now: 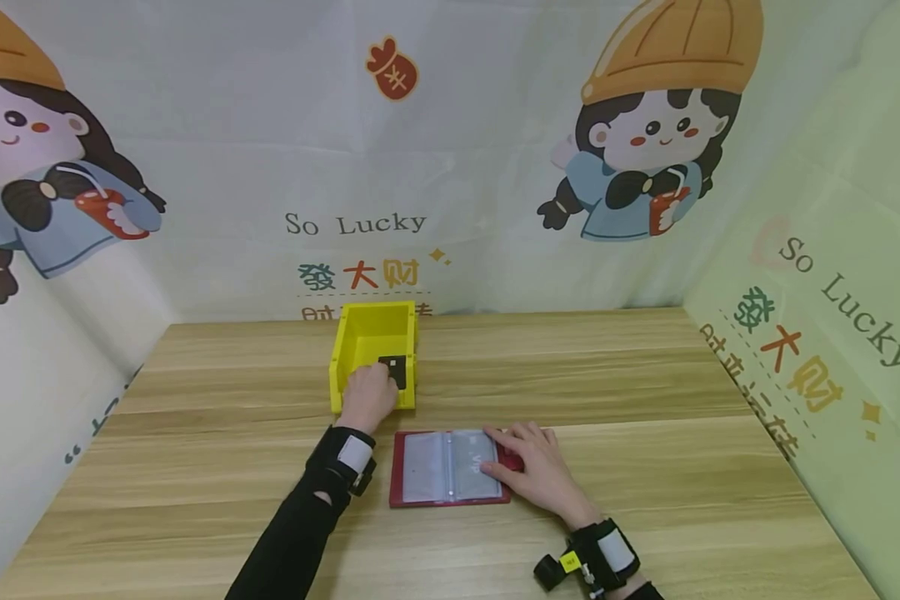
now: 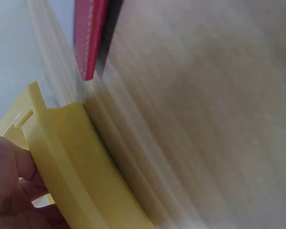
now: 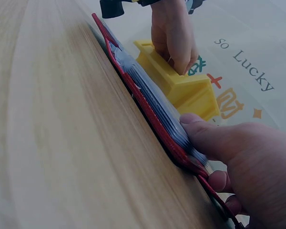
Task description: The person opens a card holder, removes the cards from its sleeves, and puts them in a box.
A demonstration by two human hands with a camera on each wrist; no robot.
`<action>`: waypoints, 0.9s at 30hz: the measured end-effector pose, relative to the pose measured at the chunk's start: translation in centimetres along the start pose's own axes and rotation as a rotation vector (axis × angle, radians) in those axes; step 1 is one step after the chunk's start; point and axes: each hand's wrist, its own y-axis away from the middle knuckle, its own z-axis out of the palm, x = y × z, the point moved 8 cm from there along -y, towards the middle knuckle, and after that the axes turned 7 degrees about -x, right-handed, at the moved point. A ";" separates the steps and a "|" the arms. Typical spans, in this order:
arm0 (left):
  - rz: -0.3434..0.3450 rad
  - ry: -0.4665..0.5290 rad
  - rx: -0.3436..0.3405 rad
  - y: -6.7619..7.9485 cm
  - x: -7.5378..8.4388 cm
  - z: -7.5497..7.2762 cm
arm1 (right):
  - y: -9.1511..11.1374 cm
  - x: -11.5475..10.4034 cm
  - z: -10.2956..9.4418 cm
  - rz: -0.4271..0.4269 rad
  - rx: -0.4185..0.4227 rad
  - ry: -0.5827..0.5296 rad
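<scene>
A small red card holder point(image 1: 397, 471) lies spread on the wooden table, its clear plastic sleeves point(image 1: 424, 467) facing up. At its right side rests my right hand point(image 1: 536, 471), fingers fairly straight, with the thumb on the sleeves. The right wrist view shows the thumb point(image 3: 195, 126) against the stack of sleeves and other fingers by the cover's edge. Behind the holder, my left hand point(image 1: 369, 396) reaches into a yellow open bin point(image 1: 375, 321), fingers bent. A black card point(image 1: 396, 371) in the bin is right at those fingers; I cannot tell whether they pinch it.
The bin stands near the table's back edge, in front of a printed white backdrop point(image 1: 487, 167). Another printed sheet point(image 1: 832, 250) borders the table point(image 1: 645, 400) on the right. Black straps with small cameras point(image 1: 551, 573) sit on both wrists.
</scene>
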 end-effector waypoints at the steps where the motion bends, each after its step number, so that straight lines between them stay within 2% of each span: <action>1: 0.010 0.008 0.018 0.1 0.0 0.0 | 0.0 0.0 0.0 0.001 -0.002 -0.001; 4: 0.046 0.058 0.091 0.6 0.3 -0.5 | 0.0 0.0 0.1 0.004 -0.005 -0.006; 9: 0.151 0.149 0.243 2.3 1.5 -2.0 | 0.0 0.0 0.0 0.007 0.000 -0.011; 11: 0.194 0.179 0.268 3.3 2.1 -2.3 | 0.1 0.0 0.0 0.006 0.005 -0.010; 13: 0.229 0.208 0.259 4.3 2.7 -2.3 | 0.1 -0.1 -0.1 0.001 0.012 -0.008; 15: 0.254 0.234 0.222 5.4 3.1 -1.9 | 0.1 -0.2 -0.1 -0.008 0.020 -0.001; 18: 0.269 0.267 0.121 7.0 3.5 -0.8 | 0.1 -0.2 -0.2 -0.018 0.033 0.002; 24: 0.289 0.307 -0.170 9.4 3.7 2.1 | 0.1 -0.1 -0.1 -0.010 0.024 -0.003; 27: 0.314 0.334 -0.277 10.1 3.5 3.2 | 0.1 -0.1 -0.1 0.000 0.018 -0.008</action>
